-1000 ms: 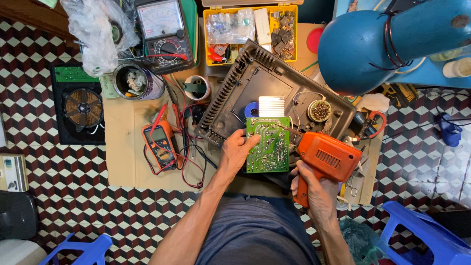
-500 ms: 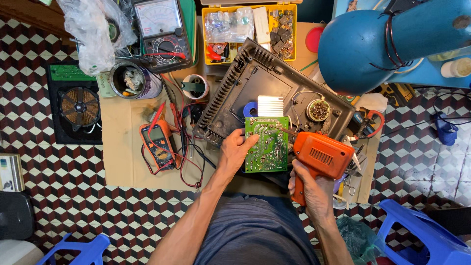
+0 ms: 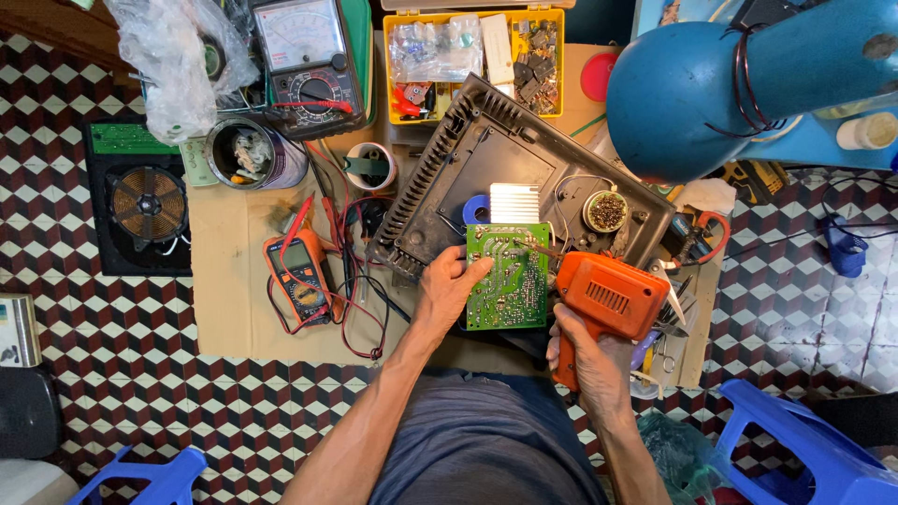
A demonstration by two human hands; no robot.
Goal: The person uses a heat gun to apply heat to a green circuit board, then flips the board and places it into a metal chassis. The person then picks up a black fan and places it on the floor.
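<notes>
Floor: a chequered tile floor (image 3: 112,393) of red, white and dark cubes surrounds a low work area; blue plastic stools (image 3: 804,449) stand near the person's knees.
Tabletop: a small tan tabletop (image 3: 224,281) is crowded, so everything lies within arm's reach of the seated person.
Left hand: the left hand (image 3: 447,290) grips the left edge of the green circuit board (image 3: 508,276), thumb on top, steadying it with its solder side up.
Circuit board: it rests on the lower edge of the open black appliance casing (image 3: 505,168), just below a white finned heat sink (image 3: 514,202), apparently wired to the casing.
Right hand: the right hand (image 3: 585,360) is clenched round the grip of the orange soldering gun (image 3: 608,299), whose thin tip reaches left onto the board's upper part.
Meters: an orange digital multimeter (image 3: 297,273) lies left of the casing amid red and black leads; a larger analogue meter (image 3: 304,56) stands at the far edge.
Parts: a yellow compartment box (image 3: 472,51) holds small components, kept open beyond the casing.
Lamp: a blue desk lamp (image 3: 711,89) hangs over the right side, close above the work.
Aside: a coil unit (image 3: 145,201) sits on the floor, well apart.
</notes>
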